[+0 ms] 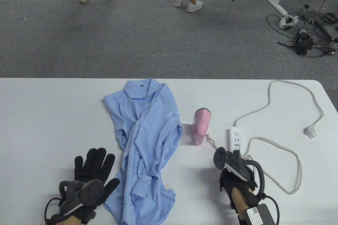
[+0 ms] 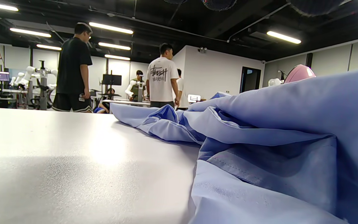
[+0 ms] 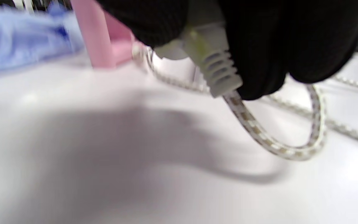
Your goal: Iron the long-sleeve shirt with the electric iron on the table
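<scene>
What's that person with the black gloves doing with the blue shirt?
They are getting ready to iron. The crumpled blue shirt lies on the white table, not smoothed out yet. The left hand lies open and flat beside the shirt's lower part. The right hand is pinching the grey plug on the iron's braided cord, close to the white power strip. The pink iron stands untouched between the shirt and the power strip.

Light blue shirt (image 1: 148, 140) on a white table (image 1: 39, 119), pink iron (image 1: 201, 127) with a white-and-tan braided cord (image 3: 272, 137), white power strip (image 1: 237, 138), black gloves.
</scene>
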Demonstrator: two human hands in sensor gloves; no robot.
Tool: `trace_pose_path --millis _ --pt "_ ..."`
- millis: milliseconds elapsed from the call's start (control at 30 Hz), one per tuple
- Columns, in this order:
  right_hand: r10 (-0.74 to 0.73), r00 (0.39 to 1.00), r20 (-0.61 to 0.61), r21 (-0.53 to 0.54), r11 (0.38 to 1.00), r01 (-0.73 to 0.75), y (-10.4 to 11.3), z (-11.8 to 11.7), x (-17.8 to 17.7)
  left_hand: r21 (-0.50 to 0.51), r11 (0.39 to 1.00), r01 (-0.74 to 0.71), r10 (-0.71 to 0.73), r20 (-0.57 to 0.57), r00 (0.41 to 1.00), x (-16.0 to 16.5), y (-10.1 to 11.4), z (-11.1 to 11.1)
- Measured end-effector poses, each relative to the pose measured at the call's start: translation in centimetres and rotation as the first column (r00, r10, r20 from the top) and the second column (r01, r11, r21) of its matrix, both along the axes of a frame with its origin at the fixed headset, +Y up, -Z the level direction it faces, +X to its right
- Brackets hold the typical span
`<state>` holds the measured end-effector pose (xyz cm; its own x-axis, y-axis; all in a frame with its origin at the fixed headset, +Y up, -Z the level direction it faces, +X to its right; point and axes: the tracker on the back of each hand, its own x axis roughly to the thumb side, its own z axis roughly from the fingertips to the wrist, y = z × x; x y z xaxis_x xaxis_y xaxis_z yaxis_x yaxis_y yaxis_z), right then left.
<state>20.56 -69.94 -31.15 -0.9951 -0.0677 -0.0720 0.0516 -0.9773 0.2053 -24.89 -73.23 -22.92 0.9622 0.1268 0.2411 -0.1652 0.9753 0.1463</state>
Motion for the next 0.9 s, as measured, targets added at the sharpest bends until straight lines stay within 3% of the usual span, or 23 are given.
trace_pose_path --millis 133,267,367,433,500,733,900 --pt "-0.21 0.977 0.043 0.206 0.958 0.197 3.1 0.2 2.7 -0.006 1.0 0.0 0.0 0.002 1.0 0.0 0.0 0.0" --pt "-0.151 0.983 0.109 0.254 0.96 0.119 4.4 -0.4 4.8 -0.007 1.0 0.004 -0.004 -0.005 1.0 -0.1 0.1 -0.1" --pt "-0.197 0.969 0.148 0.301 0.942 0.146 4.4 -1.3 6.1 -0.012 1.0 0.005 -0.005 -0.009 1.0 -0.2 0.0 -0.1" --pt "-0.275 0.951 0.143 0.397 0.896 0.2 4.1 -2.0 6.9 -0.017 1.0 0.01 -0.01 -0.012 1.0 -0.1 0.0 -0.2" --pt "-0.293 0.947 0.13 0.426 0.879 0.213 3.2 -2.9 7.3 -0.024 1.0 0.015 -0.015 -0.012 1.0 -0.1 -0.1 -0.3" --pt "-0.287 0.949 0.129 0.277 0.93 0.243 -0.4 -5.3 7.5 -0.054 0.998 0.03 -0.03 -0.008 1.0 0.1 -0.5 -0.6" --pt "-0.25 0.961 0.121 0.35 0.917 0.194 -1.5 -5.6 7.0 -0.06 0.997 0.04 -0.041 -0.014 0.999 0.1 -0.5 -0.6"
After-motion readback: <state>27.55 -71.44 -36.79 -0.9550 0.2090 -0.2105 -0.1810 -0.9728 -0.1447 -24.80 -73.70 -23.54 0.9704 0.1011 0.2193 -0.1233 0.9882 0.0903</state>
